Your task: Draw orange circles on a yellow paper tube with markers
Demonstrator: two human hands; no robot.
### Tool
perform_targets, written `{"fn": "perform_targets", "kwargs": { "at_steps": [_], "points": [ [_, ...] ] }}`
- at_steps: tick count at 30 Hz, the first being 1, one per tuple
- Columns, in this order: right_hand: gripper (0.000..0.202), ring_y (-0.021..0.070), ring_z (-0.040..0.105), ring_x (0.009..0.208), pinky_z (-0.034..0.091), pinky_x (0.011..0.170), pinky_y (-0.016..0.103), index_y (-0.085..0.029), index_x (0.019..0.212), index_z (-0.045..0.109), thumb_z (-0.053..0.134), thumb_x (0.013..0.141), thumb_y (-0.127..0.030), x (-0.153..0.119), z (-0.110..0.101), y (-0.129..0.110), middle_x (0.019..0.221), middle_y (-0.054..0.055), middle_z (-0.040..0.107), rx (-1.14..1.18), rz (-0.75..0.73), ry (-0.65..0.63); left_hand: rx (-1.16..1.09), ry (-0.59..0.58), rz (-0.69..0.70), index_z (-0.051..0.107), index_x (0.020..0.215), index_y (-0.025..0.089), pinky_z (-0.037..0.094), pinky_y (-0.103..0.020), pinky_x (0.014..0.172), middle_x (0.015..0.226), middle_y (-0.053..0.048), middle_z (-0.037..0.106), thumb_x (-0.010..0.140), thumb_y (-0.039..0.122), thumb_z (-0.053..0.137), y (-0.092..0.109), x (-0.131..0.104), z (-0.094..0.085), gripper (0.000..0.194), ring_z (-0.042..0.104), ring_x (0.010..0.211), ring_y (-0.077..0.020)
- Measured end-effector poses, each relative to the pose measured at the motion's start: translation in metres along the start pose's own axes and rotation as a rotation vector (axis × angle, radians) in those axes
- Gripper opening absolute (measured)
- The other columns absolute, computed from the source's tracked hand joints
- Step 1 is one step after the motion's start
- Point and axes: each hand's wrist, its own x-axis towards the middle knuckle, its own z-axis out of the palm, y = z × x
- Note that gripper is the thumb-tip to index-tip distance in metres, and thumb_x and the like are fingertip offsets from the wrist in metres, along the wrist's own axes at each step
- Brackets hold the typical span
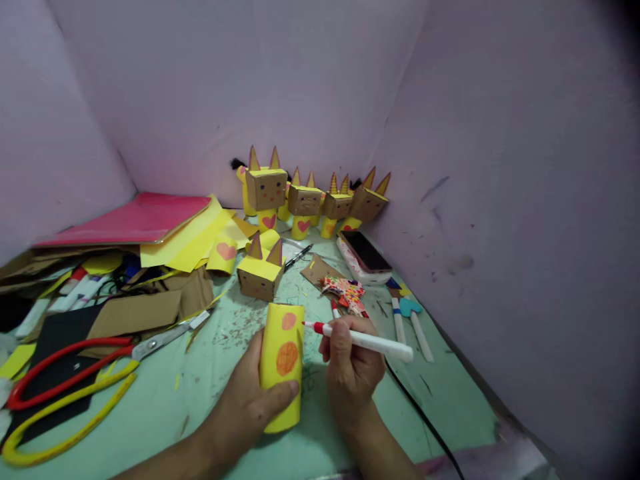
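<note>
My left hand (255, 393) is closed around a yellow paper tube (280, 407) that bears two orange-red spots, one smaller above a larger. My right hand (353, 360) grips a white marker (383, 345), its red tip at the tube's upper right edge; whether the tip touches the paper I cannot tell. Just beyond the tube sits a cardboard box head (260, 277) with a yellow top and two pointed ears. Behind it, a yellow piece (221, 258) with a heart leans near the paper pile.
Several finished box-headed figures (266, 190) stand at the back wall. Red-and-yellow scissors (135, 350) lie left, beside cardboard scraps and a pink folder (135, 220). A phone (365, 251), a capped marker (398, 320) and a black cable (420, 413) are on the right.
</note>
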Motion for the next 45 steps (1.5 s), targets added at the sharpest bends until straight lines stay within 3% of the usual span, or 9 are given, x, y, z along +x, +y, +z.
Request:
{"fn": "perform_targets", "kwargs": {
  "at_steps": [6,18,31,45],
  "points": [
    [0.021,0.0096,0.05,0.049,0.038,0.044,0.022,-0.018,0.073,0.057,0.051,0.089,-0.03,-0.003,0.004,0.003,0.062,-0.002,0.055,0.028,0.083,-0.059,0.012,-0.006,-0.015,0.039,0.12,0.018,0.046,-0.028,0.065,0.088,-0.001,0.061,0.066,0.034,0.067,0.002,-0.002,0.001,0.063,0.053,0.074,-0.0184],
    [0.018,0.0104,0.052,0.052,0.038,0.046,0.022,-0.019,0.075,0.055,0.051,0.089,-0.029,-0.007,0.004,0.007,0.065,-0.001,0.057,0.035,0.079,-0.101,0.008,-0.006,0.026,0.042,0.117,0.018,0.046,-0.028,0.066,0.091,-0.003,0.062,0.067,0.033,0.067,0.0,0.0,0.0,0.059,0.054,0.075,-0.0182],
    [0.025,0.0094,0.047,0.043,0.038,0.042,0.021,-0.018,0.071,0.053,0.049,0.089,-0.035,-0.004,0.006,0.005,0.053,-0.004,0.052,-0.001,0.119,-0.033,-0.005,-0.016,0.021,0.045,0.116,0.019,0.044,-0.027,0.062,0.082,0.0,0.06,0.065,0.034,0.068,-0.003,0.0,-0.001,0.057,0.052,0.072,-0.018],
    [0.028,0.009,0.047,0.04,0.04,0.041,0.02,-0.018,0.069,0.051,0.048,0.09,-0.035,0.003,0.011,-0.002,0.048,-0.006,0.049,0.001,0.119,0.042,0.011,-0.059,0.048,0.041,0.12,0.018,0.045,-0.031,0.07,0.094,-0.003,0.061,0.068,0.036,0.065,-0.002,-0.001,-0.001,0.06,0.054,0.08,-0.0206]
  ]
}}
